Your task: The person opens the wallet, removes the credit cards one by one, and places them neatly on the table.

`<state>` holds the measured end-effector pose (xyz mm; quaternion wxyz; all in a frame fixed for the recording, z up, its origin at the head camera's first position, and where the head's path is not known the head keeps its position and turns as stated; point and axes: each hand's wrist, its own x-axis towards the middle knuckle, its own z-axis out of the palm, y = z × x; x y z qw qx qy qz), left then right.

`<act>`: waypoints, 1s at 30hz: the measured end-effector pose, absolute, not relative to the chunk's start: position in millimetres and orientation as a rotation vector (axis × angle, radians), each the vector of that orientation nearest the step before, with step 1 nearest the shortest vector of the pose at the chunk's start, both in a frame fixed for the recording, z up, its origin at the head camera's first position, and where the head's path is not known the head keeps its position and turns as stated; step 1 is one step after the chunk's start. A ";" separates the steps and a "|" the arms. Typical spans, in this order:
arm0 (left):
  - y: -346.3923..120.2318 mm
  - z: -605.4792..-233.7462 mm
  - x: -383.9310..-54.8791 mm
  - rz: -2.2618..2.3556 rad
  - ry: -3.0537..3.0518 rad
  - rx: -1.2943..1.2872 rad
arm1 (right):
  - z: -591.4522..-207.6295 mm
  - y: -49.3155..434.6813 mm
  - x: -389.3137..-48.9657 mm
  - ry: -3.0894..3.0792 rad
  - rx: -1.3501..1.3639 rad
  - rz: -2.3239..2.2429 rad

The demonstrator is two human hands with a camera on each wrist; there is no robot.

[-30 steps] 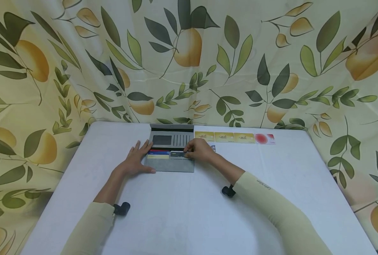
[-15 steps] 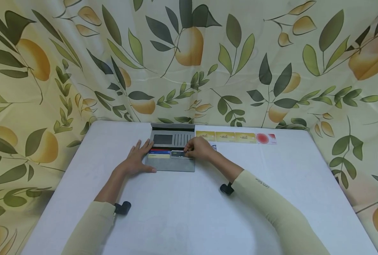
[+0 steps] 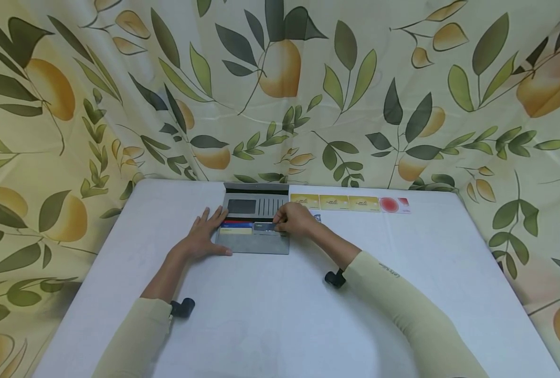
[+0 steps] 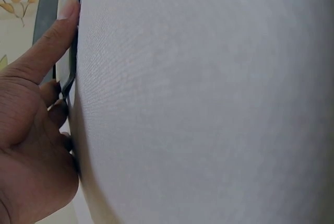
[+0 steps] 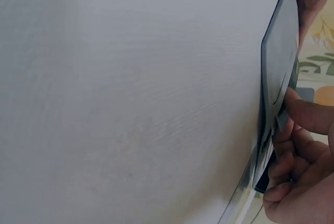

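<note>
A grey wallet (image 3: 251,245) lies unfolded at the back of the white table, its far half bearing a dark window and a row of slots. My left hand (image 3: 203,235) rests spread on its left side, thumb along the near edge; the left wrist view shows the thumb (image 4: 57,33) on that edge. My right hand (image 3: 296,219) pinches a dark grey card (image 3: 263,227) at the right pocket of the near half. In the right wrist view, thumb and fingers hold the card (image 5: 283,119) at the pocket's opening. Blue and cream cards (image 3: 236,228) sit in the left pocket.
Right of the wallet, three yellow cards (image 3: 334,202) and a red-and-white card (image 3: 395,205) lie in a row. Another small card (image 3: 317,217) shows partly behind my right hand. A patterned curtain (image 3: 280,126) hangs behind the table (image 3: 280,315).
The dark grey card shows slightly more above its pocket than before. My left hand stays put on the wallet; the whole view has shifted slightly.
</note>
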<state>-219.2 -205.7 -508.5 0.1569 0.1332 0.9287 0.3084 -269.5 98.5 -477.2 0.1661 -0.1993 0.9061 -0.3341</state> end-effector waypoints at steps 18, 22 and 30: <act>-204.3 -506.6 -219.5 0.861 2.659 0.381 | -487.5 102.6 -272.5 2.560 -0.571 -1.231; -204.6 -506.1 -219.6 0.871 2.654 0.379 | -488.9 102.5 -273.9 2.587 -0.540 -1.267; -205.4 -506.6 -219.3 0.871 2.647 0.379 | -490.6 108.1 -279.4 2.552 -0.633 -1.265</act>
